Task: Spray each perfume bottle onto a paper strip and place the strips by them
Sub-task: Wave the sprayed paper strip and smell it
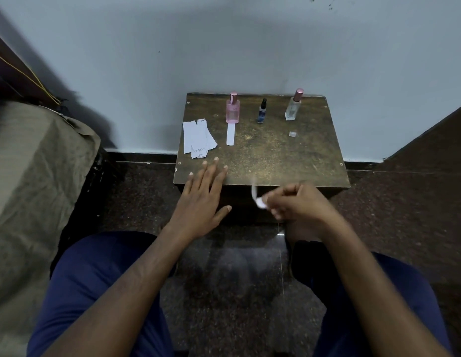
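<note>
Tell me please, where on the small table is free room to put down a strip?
Free: the table in front of the blue bottle and the clear bottle, apart from a small cap. Crowded: the left side, with the strip pile, the pink bottle and its laid strip.

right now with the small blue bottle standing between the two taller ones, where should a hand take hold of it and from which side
Probably around the body of the small blue bottle, below its black spray top, coming in from the front. It stands upright with open gaps toward the pink bottle and the clear bottle, and the wall is close behind it. That leaves the nozzle free to press.
</note>
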A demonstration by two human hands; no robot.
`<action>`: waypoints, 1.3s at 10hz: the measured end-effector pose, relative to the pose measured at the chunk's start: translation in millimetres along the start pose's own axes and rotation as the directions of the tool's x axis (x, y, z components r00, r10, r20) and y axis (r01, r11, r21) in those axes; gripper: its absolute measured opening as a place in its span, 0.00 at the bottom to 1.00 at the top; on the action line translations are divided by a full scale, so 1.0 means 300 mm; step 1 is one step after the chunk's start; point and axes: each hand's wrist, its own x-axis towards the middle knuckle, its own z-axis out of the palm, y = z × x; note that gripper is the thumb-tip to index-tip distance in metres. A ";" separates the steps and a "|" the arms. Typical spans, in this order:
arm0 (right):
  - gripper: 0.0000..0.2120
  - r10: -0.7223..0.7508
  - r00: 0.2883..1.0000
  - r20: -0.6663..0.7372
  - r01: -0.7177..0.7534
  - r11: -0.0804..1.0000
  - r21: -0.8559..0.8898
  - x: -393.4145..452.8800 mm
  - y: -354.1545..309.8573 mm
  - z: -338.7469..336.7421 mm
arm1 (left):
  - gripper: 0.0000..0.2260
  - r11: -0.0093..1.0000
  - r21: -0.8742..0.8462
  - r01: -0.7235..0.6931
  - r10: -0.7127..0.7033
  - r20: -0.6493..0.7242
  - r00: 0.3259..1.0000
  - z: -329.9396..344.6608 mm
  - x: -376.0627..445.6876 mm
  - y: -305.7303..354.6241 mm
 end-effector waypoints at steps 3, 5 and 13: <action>0.05 -0.347 0.886 0.309 0.005 0.673 0.740 -0.042 -0.067 0.008 | 0.47 0.991 0.031 0.127 -0.131 0.223 0.966 0.030 0.071 -0.010; 0.05 -0.105 0.977 -0.188 -0.028 0.803 -0.595 0.041 0.044 0.005 | 0.51 0.989 0.110 0.099 -0.124 0.248 0.961 0.054 0.078 -0.029; 0.08 -0.087 0.987 -0.132 -0.005 0.820 -0.572 0.042 0.030 0.023 | 0.54 0.985 0.129 0.111 -0.139 0.235 0.962 0.061 0.085 -0.023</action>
